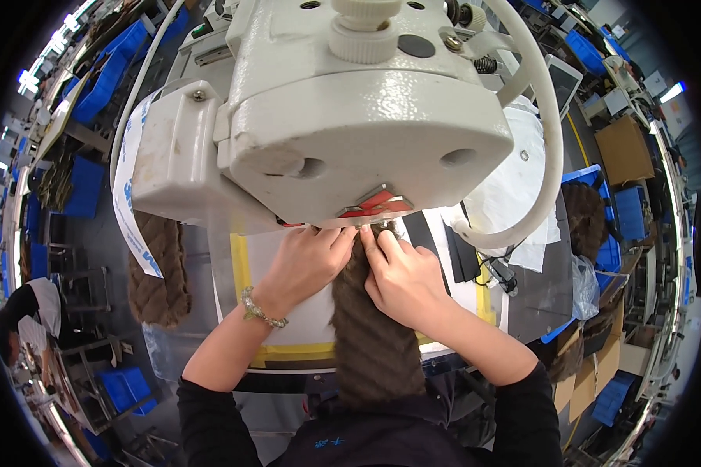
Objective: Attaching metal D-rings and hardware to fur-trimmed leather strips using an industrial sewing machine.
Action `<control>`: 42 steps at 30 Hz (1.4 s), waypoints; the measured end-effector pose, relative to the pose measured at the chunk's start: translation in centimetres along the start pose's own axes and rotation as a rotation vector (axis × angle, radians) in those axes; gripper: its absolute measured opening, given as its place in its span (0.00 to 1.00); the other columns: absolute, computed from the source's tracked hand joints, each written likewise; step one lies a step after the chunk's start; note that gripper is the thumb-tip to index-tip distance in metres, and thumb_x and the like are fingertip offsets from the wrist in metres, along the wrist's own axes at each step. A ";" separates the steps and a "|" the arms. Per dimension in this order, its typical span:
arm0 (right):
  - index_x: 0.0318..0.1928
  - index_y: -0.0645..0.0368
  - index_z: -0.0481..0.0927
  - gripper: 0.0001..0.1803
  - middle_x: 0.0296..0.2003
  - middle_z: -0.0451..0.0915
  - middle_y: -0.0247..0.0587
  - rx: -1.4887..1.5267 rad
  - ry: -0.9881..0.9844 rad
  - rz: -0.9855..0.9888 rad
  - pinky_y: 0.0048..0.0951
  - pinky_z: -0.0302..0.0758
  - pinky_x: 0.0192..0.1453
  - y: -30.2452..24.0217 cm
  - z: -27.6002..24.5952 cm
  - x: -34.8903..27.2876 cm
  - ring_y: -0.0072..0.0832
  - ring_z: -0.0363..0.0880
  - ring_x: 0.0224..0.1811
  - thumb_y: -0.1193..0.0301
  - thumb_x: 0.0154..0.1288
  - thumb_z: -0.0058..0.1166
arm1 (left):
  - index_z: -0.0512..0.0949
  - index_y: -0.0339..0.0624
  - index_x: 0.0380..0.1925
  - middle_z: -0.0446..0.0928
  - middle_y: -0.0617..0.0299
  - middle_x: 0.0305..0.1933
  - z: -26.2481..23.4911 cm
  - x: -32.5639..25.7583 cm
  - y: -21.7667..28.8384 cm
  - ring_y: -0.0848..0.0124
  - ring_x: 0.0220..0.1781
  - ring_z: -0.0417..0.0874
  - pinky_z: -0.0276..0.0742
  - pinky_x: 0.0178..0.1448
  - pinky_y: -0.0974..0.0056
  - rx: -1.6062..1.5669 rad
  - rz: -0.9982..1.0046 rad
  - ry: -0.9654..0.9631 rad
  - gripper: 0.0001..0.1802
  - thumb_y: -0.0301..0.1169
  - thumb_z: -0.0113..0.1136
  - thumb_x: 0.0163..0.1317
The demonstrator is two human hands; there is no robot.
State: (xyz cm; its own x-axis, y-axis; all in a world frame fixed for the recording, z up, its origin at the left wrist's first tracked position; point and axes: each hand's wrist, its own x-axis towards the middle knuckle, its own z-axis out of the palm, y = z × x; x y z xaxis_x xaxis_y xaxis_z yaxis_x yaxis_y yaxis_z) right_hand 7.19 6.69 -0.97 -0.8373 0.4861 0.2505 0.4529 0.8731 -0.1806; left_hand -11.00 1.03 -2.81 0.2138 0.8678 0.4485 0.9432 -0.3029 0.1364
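Note:
A long strip of brown fur (378, 335) runs from under the head of a white sewing machine (366, 132) down over the table's front edge toward my lap. My left hand (311, 253) lies at the strip's left side, its fingers bent and pressed together at the fur's far end. On the right side, my right hand (401, 272) pinches the same end, index finger stretched toward the machine. Both sets of fingertips are close together just below the machine head, which partly hides them and the stitching spot. A beaded bracelet (258, 307) circles my left wrist.
Another brown fur piece (160, 272) hangs at the table's left. Yellow tape (296, 354) borders the white work surface. A curved white tube (549, 140) arches down on the right, near cables (502, 272). Blue bins (600, 218) holding fur stand farther right. A person (35, 311) sits far left.

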 end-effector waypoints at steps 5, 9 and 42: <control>0.59 0.68 0.75 0.34 0.33 0.71 0.37 -0.022 -0.014 0.007 0.30 0.72 0.29 0.2 -0.2 0.1 0.28 0.77 0.30 0.68 0.48 0.59 | 0.81 0.40 0.45 0.72 0.63 0.27 0.3 -0.3 0.3 0.68 0.25 0.78 0.75 0.29 0.64 0.020 -0.014 -0.081 0.15 0.28 0.64 0.57; 0.56 0.68 0.77 0.32 0.33 0.74 0.38 -0.012 -0.033 0.010 0.30 0.73 0.30 0.2 -0.4 0.5 0.29 0.77 0.31 0.69 0.48 0.59 | 0.81 0.39 0.45 0.71 0.64 0.25 0.3 -0.3 0.2 0.68 0.24 0.77 0.75 0.28 0.65 0.065 -0.015 -0.086 0.15 0.28 0.64 0.57; 0.59 0.62 0.78 0.30 0.29 0.73 0.36 -0.079 -0.027 -0.007 0.31 0.75 0.29 0.1 0.0 0.2 0.30 0.78 0.28 0.67 0.53 0.60 | 0.80 0.37 0.43 0.80 0.58 0.32 -0.6 -1.5 0.3 0.61 0.29 0.82 0.79 0.33 0.60 -0.093 -0.177 -0.048 0.16 0.32 0.66 0.55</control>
State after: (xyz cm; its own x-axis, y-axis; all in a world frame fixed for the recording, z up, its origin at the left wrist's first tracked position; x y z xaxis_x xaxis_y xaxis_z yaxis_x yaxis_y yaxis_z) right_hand 7.09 6.90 -1.00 -0.8479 0.4796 0.2258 0.4687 0.8773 -0.1033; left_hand -11.16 -0.61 -2.92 0.0611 0.9279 0.3677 0.9400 -0.1773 0.2914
